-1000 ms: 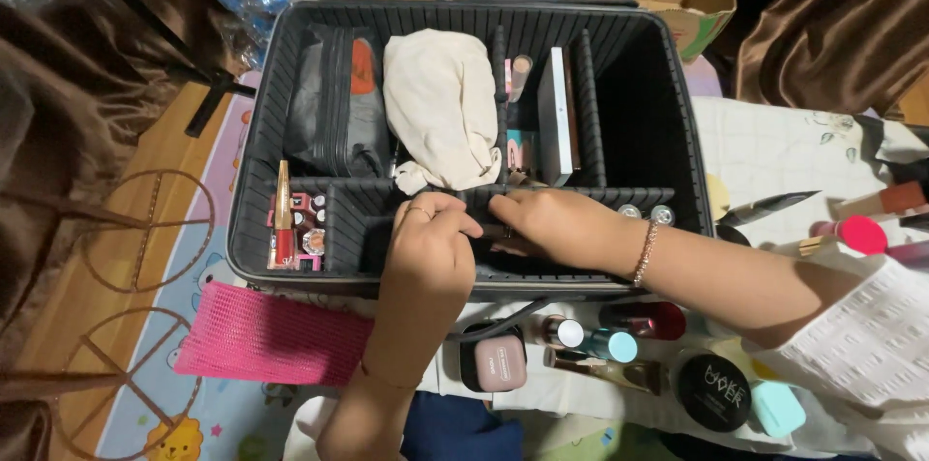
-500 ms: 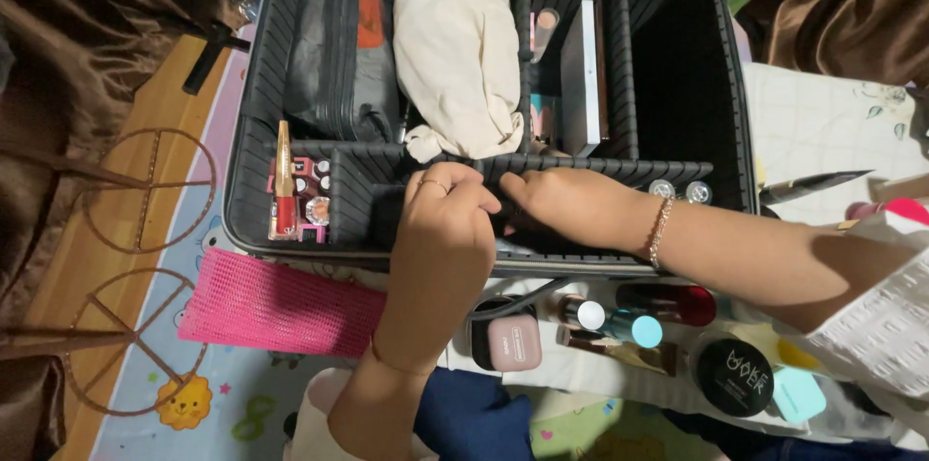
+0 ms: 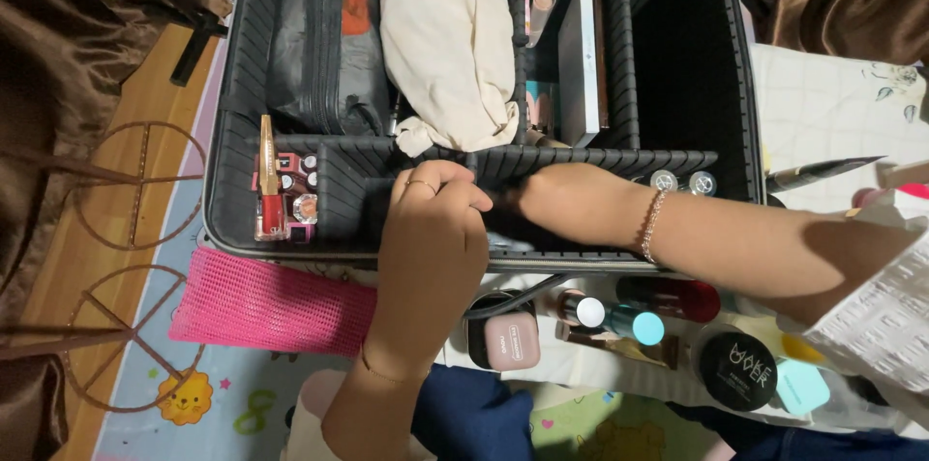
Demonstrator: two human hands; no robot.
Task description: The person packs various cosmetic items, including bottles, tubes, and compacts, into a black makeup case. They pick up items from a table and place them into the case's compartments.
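Black ribbed organiser case [image 3: 242, 84], lid open, lay on a patterned floor mat [image 3: 213, 393], its inside split by removable dividers. Left hand [image 3: 435, 229], ring on one finger, rested knuckles-up over the near middle compartment, fingers curled down onto the long cross divider [image 3: 600, 163]; whether they pinched it could not be told. Right hand [image 3: 566, 205], beaded bracelet at the wrist, reached in from the right and met the left hand at the same divider, its fingertips hidden in the dark compartment, so its grip could not be told either. Far left compartment: black zipped pouch [image 3: 314, 45] with an orange item showing. Far middle: cream cloth bag [image 3: 450, 50]. Right of that: flat palette [image 3: 579, 64] standing on edge between upright dividers. Near left compartment: gold-capped red tube [image 3: 268, 180] among small lip products. Outside the case, near side: pink mesh pouch [image 3: 261, 306], pink compact [image 3: 511, 340], round black jar [image 3: 737, 369], a few bottles. Brown fabric [image 3: 68, 55] lay at the left.
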